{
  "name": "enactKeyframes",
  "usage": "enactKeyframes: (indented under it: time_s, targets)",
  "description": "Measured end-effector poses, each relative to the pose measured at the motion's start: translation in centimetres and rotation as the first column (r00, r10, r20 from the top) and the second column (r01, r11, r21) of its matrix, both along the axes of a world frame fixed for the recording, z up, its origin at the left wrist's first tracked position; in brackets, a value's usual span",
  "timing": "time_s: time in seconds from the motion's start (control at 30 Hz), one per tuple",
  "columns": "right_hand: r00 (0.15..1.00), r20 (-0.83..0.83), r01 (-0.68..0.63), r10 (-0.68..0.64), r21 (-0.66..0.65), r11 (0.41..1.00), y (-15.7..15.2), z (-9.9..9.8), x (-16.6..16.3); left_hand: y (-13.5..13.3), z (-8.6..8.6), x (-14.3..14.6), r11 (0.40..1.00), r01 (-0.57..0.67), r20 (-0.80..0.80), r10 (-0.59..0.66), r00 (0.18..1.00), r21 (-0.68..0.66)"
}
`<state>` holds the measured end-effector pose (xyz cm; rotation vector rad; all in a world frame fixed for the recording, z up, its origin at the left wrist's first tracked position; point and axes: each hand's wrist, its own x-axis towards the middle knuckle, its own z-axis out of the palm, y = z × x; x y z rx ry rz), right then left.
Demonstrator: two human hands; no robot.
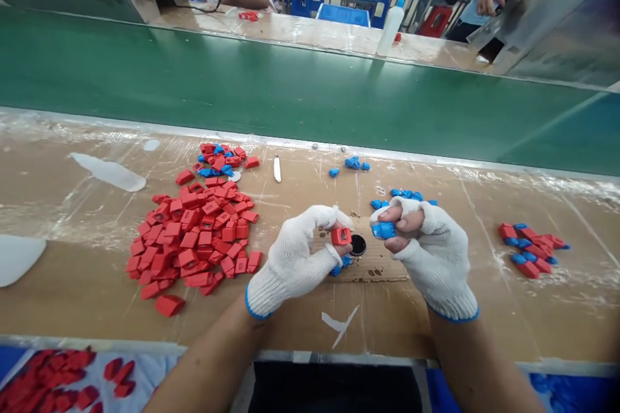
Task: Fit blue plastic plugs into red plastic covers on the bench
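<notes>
Both my hands wear white knit gloves with bare fingertips. My left hand [305,242] pinches a red plastic block [341,236] with a small slot in its end. Across from it, my right hand [429,242] grips a small blue plastic piece [383,230] between thumb and fingers. The two parts are apart. Between and just below them, a round black dish [357,245] sits on a stained cardboard piece [387,270]. Some blue pieces [343,264] lie under my left fingertips, and more blue pieces [407,194] lie behind my right hand.
A big heap of red blocks [194,232] lies at left, with mixed red and blue parts [217,160] behind. Joined red-and-blue parts [533,248] lie at right. A white-handled tool [277,169] rests near the green conveyor belt [290,90]. Beyond stands a white bottle [391,27]; people work there.
</notes>
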<state>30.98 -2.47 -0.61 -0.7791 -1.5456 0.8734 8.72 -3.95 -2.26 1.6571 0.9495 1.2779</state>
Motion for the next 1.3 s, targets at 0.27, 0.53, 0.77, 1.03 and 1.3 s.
enactKeyframes:
  time_s: [0.27, 0.53, 0.77, 1.03, 1.3]
  targets:
    - [0.998, -0.022, -0.062, 0.063, 0.032, 0.998, -0.6, -0.2, -0.8, -0.3, -1.2, 0.3, 0.995, -0.073, 0.086, 0.067, 0.994, 0.064]
    - [0.996, 0.039, -0.076, 0.075, 0.040, 0.996, -1.0, 0.4, -1.7, -0.5, -1.4, 0.2, 0.993, -0.089, -0.033, 0.091, 0.995, 0.072]
    - [0.987, 0.138, -0.100, 0.083, 0.128, 0.987, -0.7, 0.4, -1.7, -0.4, -1.2, 0.4, 0.982, -0.083, -0.051, 0.093, 0.994, 0.171]
    - [0.903, 0.418, -0.166, 0.103, 0.119, 0.979, -0.9, 1.7, -0.9, -0.3, 0.5, 0.1, 0.904, -0.028, -0.382, 0.208, 0.900, 0.426]
    - [0.953, 0.266, -0.183, 0.148, 0.109, 0.977, -1.3, 1.5, -2.4, -1.2, 0.6, 1.8, 0.997, -0.011, -0.104, 0.019, 0.994, 0.083]
